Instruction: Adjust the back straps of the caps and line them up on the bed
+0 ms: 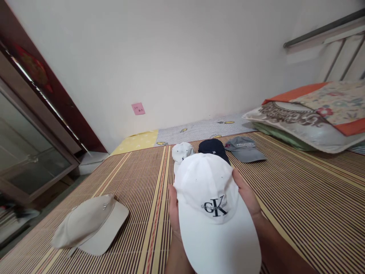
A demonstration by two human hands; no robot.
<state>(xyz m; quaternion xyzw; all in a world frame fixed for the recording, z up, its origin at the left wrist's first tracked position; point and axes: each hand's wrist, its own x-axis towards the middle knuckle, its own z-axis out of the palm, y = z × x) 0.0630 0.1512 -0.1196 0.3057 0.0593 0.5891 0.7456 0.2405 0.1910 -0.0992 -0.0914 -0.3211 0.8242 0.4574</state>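
Observation:
A white cap (208, 182) with a dark CK logo is held up in front of me, its brim pointing toward me. My left hand (173, 213) grips its left side and my right hand (247, 192) its right side; the cap hides part of the fingers of both. Behind it on the striped mat (142, 182) lie a smaller-looking white cap (182, 151), a navy cap (212, 146) and a grey cap (246, 149), side by side. A beige cap (85, 222) rests on the mat at the left.
Pillows (302, 118) with a floral and orange cover are piled at the right. A checked cloth (196, 127) runs along the wall behind the mat. A pink note (138, 108) is on the wall. The bed's edge and a glass-paned door (28, 140) are at the left.

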